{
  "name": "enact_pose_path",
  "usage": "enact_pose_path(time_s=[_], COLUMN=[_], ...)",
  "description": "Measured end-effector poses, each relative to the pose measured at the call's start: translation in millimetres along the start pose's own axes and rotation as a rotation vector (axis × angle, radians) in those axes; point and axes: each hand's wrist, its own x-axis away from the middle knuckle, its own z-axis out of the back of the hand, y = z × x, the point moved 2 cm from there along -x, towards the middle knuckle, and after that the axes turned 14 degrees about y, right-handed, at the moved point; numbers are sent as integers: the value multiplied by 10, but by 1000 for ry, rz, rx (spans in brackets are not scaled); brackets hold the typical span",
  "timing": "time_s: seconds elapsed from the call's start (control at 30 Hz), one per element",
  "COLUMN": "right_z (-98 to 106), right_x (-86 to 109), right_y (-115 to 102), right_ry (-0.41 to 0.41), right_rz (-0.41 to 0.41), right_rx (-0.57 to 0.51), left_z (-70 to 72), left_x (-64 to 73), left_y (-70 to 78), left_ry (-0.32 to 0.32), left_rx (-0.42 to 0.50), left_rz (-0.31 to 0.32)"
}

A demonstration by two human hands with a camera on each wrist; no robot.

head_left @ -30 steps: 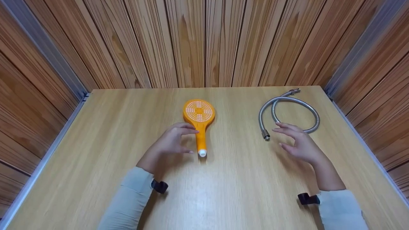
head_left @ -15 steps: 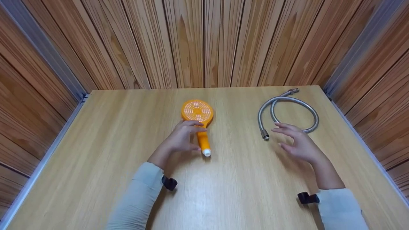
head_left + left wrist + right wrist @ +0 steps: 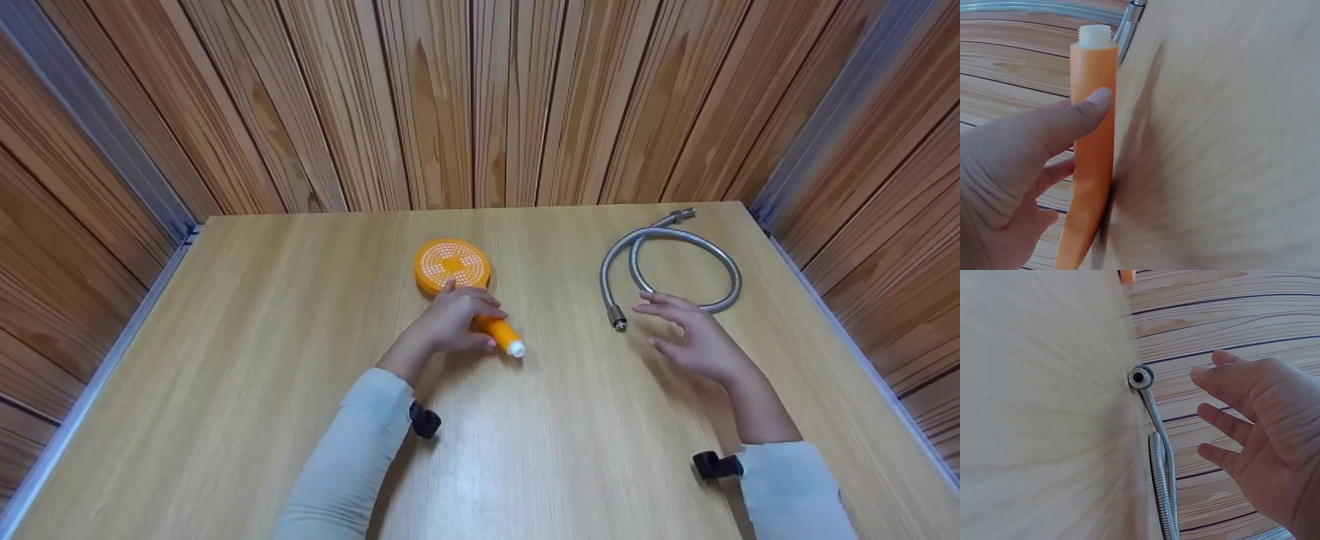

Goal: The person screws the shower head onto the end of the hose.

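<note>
My left hand (image 3: 455, 321) grips the handle of an orange shower head (image 3: 452, 264), thumb on one side and fingers on the other. Its round spray face points up, and the white threaded end (image 3: 1095, 36) of the handle sticks out past my thumb, toward the right. In the left wrist view the handle end is raised off the table. My right hand (image 3: 694, 335) hovers with relaxed, spread fingers and holds nothing. Just beyond it lies a coiled metal shower hose (image 3: 731, 274), one threaded end fitting (image 3: 617, 319) to the left of my fingertips.
Both things are on a light wooden table (image 3: 570, 442). Wood-plank walls (image 3: 442, 105) close it in at the back and sides, with metal rails (image 3: 82, 367) along the side edges. A black wrist camera (image 3: 425, 421) sits at my left cuff.
My left hand has moved right and closed round the shower head's handle. The handle end has swung to the right and lifted. My right hand has stayed nearly still.
</note>
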Motion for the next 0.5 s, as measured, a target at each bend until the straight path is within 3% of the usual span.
enact_pose_path(time_s=[0.27, 0.5], right_z=[2, -3], right_x=[8, 13], right_y=[-1, 44], right_ry=[-11, -13], right_rz=[-13, -47], right_rx=[4, -15], left_z=[-53, -87], left_x=[-69, -65], left_y=[60, -5], left_ry=[10, 56], left_rx=[-158, -139], left_rz=[-49, -16])
